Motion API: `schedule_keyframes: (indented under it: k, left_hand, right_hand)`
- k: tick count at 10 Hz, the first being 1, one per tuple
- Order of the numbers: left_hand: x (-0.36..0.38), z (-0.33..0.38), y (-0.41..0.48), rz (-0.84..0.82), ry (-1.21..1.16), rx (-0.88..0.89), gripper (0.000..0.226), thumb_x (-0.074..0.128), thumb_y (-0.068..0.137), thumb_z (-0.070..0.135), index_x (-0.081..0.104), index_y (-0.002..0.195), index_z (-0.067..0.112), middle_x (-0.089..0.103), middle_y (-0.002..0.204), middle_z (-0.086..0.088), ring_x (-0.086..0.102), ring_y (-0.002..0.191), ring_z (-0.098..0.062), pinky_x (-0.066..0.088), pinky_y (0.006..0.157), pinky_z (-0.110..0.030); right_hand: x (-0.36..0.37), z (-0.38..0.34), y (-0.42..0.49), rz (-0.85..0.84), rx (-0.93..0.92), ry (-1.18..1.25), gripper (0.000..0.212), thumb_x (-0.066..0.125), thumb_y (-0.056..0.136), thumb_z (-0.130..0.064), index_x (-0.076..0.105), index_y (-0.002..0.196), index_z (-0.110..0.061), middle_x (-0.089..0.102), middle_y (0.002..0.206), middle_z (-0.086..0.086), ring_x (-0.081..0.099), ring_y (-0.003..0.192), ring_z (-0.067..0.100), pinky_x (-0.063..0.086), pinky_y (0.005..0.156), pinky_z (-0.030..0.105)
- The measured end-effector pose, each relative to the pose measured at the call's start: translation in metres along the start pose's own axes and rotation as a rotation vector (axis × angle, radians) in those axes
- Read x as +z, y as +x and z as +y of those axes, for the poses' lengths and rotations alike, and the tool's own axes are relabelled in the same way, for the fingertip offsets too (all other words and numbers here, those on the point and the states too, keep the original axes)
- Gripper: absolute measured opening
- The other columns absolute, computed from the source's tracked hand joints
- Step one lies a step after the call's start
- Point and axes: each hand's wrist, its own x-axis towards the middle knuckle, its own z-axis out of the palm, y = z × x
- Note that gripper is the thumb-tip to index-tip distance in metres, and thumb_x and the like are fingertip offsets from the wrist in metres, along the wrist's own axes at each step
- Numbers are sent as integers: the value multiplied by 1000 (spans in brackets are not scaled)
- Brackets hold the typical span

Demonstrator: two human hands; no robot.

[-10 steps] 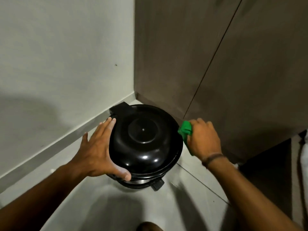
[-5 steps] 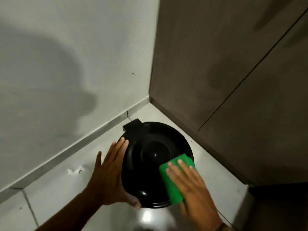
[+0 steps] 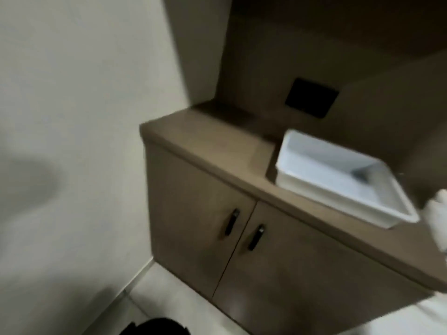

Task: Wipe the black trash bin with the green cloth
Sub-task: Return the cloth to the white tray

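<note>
Although the frame is blurred, the bin (image 3: 154, 327) shows at the bottom edge, on the floor below the cabinet (image 3: 217, 226). Neither hand nor cloth shows, so grip state is unknown. The bin probably handles light, rigid, slick; steady its lid rim.

The lone head view, blurred, looks forward and down into a corner: cabinet (image 3: 217, 213) at centre, sink (image 3: 338, 175) at three o'clock, bin (image 3: 154, 327) cut off at six o'clock.

Pale wall (image 3: 72, 93), brown two-door cabinet (image 3: 242, 250), white basin (image 3: 338, 180) on countertop (image 3: 205, 141), tiled floor (image 3: 169, 298)
</note>
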Motion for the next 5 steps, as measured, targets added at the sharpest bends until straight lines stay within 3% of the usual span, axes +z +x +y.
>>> schedule_keyframes:
  k: [1,2,3,4,5]
  left_hand:
    - [-70,253,21,-155,-129,-44,88,74,82,60,60,151,7,57,161,-7,50,145,3,61,100,-43]
    - [-121,372,22,-294,-264,-32,76,83,73,40,70,140,8,74,140,-8,69,126,-3,64,89,-35]
    - [-192,523,55,-422,-618,-106,62,85,65,35,81,126,26,84,116,5,78,110,-8,60,89,-21]
    - [-206,594,127,-366,-740,-126,54,73,60,4,81,113,10,85,90,-7,80,75,-16,62,62,-26]
    - [-194,644,219,-254,-502,-206,37,71,83,0,78,118,10,82,103,-18,78,87,-28,65,70,-38]
  right_hand:
    - [-354,-30,-258,192,7,171,23,56,103,-6,78,102,-11,79,108,3,70,94,-3,50,91,16]
    - [-437,-111,-253,254,160,280,27,58,95,11,80,95,-5,81,87,5,74,81,5,55,74,17]
    - [-562,-197,-270,393,349,639,43,48,79,38,78,80,7,73,53,10,72,65,32,47,38,21]
    - [-645,-218,-236,405,287,656,26,63,81,7,79,89,-13,77,73,3,69,62,11,53,60,25]
    - [-705,-217,-167,530,368,469,20,64,84,4,77,99,-2,78,87,19,70,71,20,64,66,35]
